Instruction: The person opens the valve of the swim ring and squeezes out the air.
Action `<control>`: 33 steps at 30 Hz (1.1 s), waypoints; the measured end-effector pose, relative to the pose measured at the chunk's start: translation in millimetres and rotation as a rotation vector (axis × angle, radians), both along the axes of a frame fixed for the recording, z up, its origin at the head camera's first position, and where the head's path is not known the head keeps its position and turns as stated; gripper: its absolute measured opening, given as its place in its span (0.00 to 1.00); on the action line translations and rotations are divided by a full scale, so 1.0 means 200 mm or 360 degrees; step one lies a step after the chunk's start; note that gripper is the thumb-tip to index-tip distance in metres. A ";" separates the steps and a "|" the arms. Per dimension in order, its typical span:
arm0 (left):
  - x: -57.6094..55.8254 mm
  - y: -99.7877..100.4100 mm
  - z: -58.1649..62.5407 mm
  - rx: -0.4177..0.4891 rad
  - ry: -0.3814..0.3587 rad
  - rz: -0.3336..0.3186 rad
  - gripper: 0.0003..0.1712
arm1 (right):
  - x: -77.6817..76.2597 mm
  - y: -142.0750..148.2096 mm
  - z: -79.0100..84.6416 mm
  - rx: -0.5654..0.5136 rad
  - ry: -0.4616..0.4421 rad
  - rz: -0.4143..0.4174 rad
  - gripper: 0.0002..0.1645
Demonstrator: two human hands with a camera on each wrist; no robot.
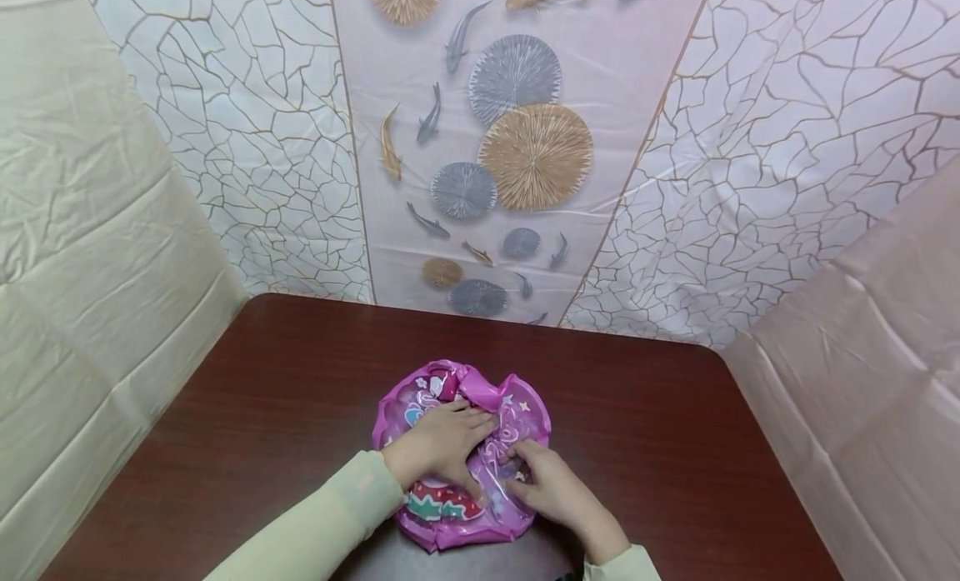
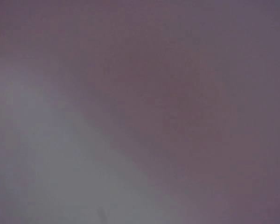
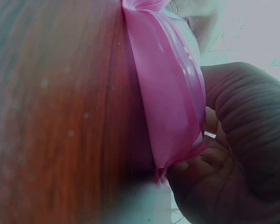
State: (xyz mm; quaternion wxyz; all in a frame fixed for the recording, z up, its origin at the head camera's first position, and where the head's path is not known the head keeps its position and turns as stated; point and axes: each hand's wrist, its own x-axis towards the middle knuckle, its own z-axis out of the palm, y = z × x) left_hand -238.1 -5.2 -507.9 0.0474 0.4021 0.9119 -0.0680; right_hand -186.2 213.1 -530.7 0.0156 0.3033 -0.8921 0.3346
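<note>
A round pink vinyl inflatable (image 1: 442, 535), slack and wrinkled, lies on the dark wooden table. Its see-through faces carry stars, lettering and a red and green print, and a fold runs in from its far edge. My left hand (image 1: 450, 443) presses on its middle with the fingers stretched out and the thumb spread toward me. On its right side, my right hand (image 1: 551, 485) grips the loose plastic with curled fingers. The right wrist view shows the puffed pink side (image 3: 172, 93) close beside my right hand (image 3: 238, 140). Only a dark blur fills the left wrist view.
The reddish-brown table (image 1: 285, 398) extends around the inflatable on both sides and behind it. A patterned cloth (image 1: 480, 147) with fish and round leaves hangs at the far edge. Plain pale cloth walls (image 1: 90, 314) stand at left and right.
</note>
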 end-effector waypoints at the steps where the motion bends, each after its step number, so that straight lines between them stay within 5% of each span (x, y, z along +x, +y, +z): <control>1: 0.00 0.00 0.00 0.0002 -0.0002 -0.0001 0.72 | 0.00 0.00 0.00 0.0005 -0.0002 0.0001 0.15; 33: 0.00 0.00 -0.01 0.0010 -0.0029 0.0006 0.71 | -0.01 0.00 -0.01 0.0020 -0.0014 -0.0007 0.15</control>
